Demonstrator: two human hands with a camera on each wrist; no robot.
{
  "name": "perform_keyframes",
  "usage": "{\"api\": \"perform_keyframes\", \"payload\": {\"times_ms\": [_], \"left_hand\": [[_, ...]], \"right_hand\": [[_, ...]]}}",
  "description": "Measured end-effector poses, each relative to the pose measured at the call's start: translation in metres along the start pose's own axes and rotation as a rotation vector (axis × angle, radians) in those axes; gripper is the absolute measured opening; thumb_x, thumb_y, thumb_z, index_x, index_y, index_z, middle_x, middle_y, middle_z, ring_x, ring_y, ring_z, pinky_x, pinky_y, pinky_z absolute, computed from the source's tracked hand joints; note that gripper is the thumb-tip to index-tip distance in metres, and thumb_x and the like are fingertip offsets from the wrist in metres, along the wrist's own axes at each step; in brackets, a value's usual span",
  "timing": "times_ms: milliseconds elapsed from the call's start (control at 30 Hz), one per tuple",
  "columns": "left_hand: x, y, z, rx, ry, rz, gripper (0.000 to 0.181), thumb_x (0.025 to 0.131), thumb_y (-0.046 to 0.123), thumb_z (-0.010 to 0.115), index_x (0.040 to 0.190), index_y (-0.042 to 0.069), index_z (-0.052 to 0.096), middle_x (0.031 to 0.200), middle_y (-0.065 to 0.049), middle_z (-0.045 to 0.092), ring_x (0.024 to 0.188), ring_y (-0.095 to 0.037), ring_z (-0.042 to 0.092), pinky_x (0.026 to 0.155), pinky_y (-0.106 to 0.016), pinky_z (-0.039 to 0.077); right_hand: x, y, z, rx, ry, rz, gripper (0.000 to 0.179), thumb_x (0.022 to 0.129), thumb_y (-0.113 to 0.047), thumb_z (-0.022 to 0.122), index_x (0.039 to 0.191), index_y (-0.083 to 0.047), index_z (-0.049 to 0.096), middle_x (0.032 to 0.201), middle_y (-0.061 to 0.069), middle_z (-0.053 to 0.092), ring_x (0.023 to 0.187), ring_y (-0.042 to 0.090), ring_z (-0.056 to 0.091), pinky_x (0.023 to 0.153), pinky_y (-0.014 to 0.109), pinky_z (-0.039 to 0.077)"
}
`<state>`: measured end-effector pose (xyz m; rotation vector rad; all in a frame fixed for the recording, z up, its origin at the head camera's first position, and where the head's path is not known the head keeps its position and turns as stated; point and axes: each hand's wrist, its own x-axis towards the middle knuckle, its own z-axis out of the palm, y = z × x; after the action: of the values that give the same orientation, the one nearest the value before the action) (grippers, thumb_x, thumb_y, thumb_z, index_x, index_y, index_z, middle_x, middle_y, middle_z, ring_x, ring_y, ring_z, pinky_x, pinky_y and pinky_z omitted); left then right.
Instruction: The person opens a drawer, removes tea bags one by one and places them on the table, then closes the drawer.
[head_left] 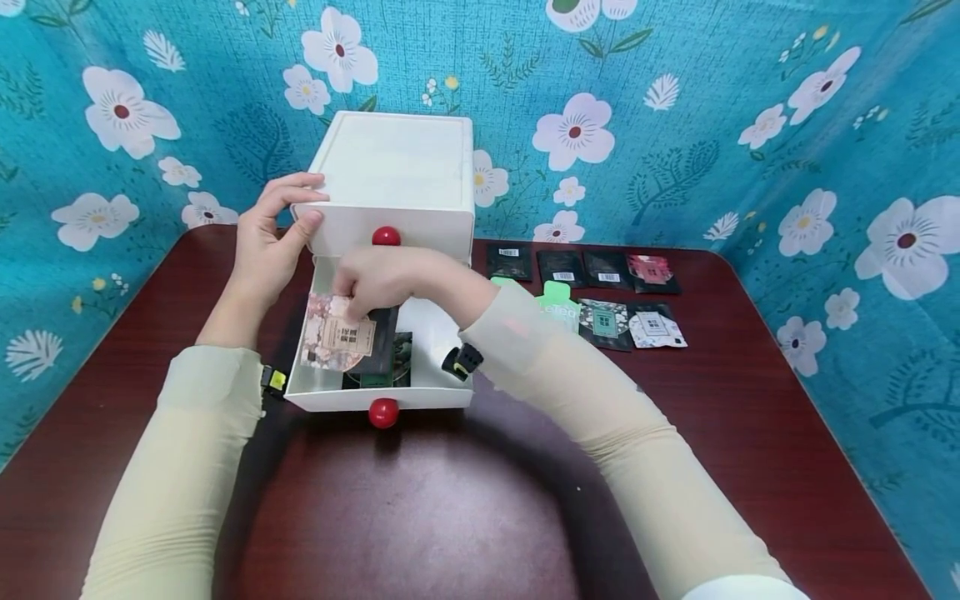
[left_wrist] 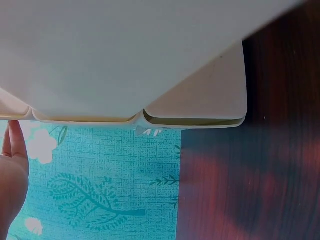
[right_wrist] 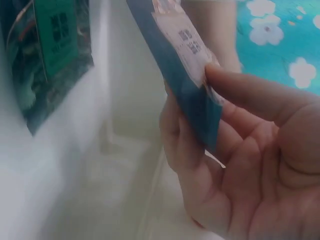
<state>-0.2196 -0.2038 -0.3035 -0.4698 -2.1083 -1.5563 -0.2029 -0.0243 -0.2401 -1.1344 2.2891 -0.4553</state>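
Note:
My right hand (head_left: 382,279) pinches a pink floral tea sachet (head_left: 330,337) over the pulled-out lower drawer (head_left: 435,400) of a small white cabinet. The right wrist view shows my thumb on the label side of this sachet (right_wrist: 187,47) and fingers behind its dark back. A dark sachet with a green label (right_wrist: 57,40) lies in the drawer, partly covered by the pink one in the head view. My left hand (head_left: 273,233) rests against the front left corner of the white cabinet (head_left: 397,162), fingers fairly straight, thumb near the front face.
Right of the cabinet, several tea sachets (head_left: 603,321) lie in two rows on the dark red table (head_left: 420,517). A light green packet (head_left: 558,304) is partly hidden by my right sleeve. Red knobs (head_left: 383,413) mark the drawers; a floral cloth (head_left: 675,125) hangs behind.

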Motion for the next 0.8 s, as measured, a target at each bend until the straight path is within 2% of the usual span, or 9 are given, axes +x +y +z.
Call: {"api": "perform_keyframes", "payload": {"times_ms": [100,200,333,433,533,633,767,800], "left_hand": [[0.000,-0.001,0.000,0.001,-0.003,0.004,0.022,0.098,0.008,0.060,0.115,-0.004,0.067,0.134,0.008,0.060,0.132,-0.013,0.047,0.094,-0.024,0.055],[0.000,-0.001,0.000,0.005,-0.006,0.001,0.023,0.098,0.009,0.060,0.116,-0.004,0.067,0.134,0.008,0.059,0.133,-0.013,0.047,0.094,-0.025,0.055],[0.000,-0.001,0.001,0.011,-0.001,-0.012,0.024,0.098,0.011,0.061,0.116,-0.003,0.067,0.135,0.006,0.059,0.133,-0.013,0.047,0.096,-0.027,0.055],[0.000,0.000,0.000,0.020,0.005,-0.021,0.023,0.098,0.011,0.062,0.116,-0.002,0.068,0.136,0.005,0.059,0.134,-0.013,0.046,0.096,-0.027,0.055],[0.000,0.000,0.000,0.028,0.010,-0.030,0.024,0.098,0.012,0.062,0.117,0.000,0.068,0.136,0.005,0.059,0.134,-0.013,0.046,0.097,-0.028,0.055],[0.000,0.000,0.000,0.028,0.014,-0.032,0.024,0.097,0.013,0.063,0.117,0.000,0.068,0.137,0.004,0.059,0.134,-0.014,0.046,0.099,-0.030,0.054],[0.000,-0.001,0.001,0.020,0.015,-0.022,0.025,0.097,0.015,0.063,0.116,-0.001,0.068,0.137,0.004,0.059,0.134,-0.013,0.047,0.099,-0.031,0.054],[0.000,-0.001,0.000,0.018,0.015,-0.016,0.025,0.097,0.015,0.063,0.116,-0.001,0.068,0.137,0.005,0.059,0.134,-0.013,0.047,0.099,-0.030,0.054]], "right_hand": [[-0.013,0.007,-0.005,0.041,0.093,-0.005,0.023,0.092,-0.007,0.064,0.070,-0.012,0.061,0.061,-0.004,0.043,0.059,0.009,0.037,0.056,0.019,0.029],[-0.026,0.016,-0.009,0.092,0.172,-0.005,0.017,0.092,-0.007,0.065,0.075,-0.010,0.062,0.064,-0.003,0.042,0.061,0.010,0.038,0.059,0.019,0.030],[-0.048,0.027,-0.012,0.166,0.244,0.009,0.013,0.094,-0.007,0.063,0.081,-0.006,0.064,0.067,0.000,0.042,0.066,0.014,0.039,0.063,0.022,0.033],[-0.067,0.037,-0.014,0.260,0.294,0.025,0.010,0.095,-0.005,0.061,0.088,-0.003,0.068,0.072,0.003,0.054,0.069,0.015,0.046,0.066,0.024,0.039],[-0.086,0.050,-0.013,0.340,0.359,0.044,0.013,0.097,-0.005,0.060,0.098,-0.002,0.072,0.084,0.006,0.068,0.074,0.015,0.056,0.070,0.024,0.046],[-0.108,0.065,-0.011,0.405,0.428,0.074,0.017,0.098,-0.007,0.059,0.105,-0.002,0.072,0.086,0.007,0.071,0.068,0.015,0.057,0.058,0.026,0.047],[-0.138,0.086,-0.006,0.452,0.535,0.122,0.017,0.099,-0.011,0.060,0.108,-0.002,0.072,0.084,0.004,0.071,0.068,0.015,0.058,0.057,0.026,0.048],[-0.145,0.092,-0.004,0.466,0.560,0.137,0.019,0.099,-0.012,0.060,0.110,-0.002,0.071,0.086,0.004,0.072,0.071,0.014,0.060,0.062,0.026,0.050]]}}
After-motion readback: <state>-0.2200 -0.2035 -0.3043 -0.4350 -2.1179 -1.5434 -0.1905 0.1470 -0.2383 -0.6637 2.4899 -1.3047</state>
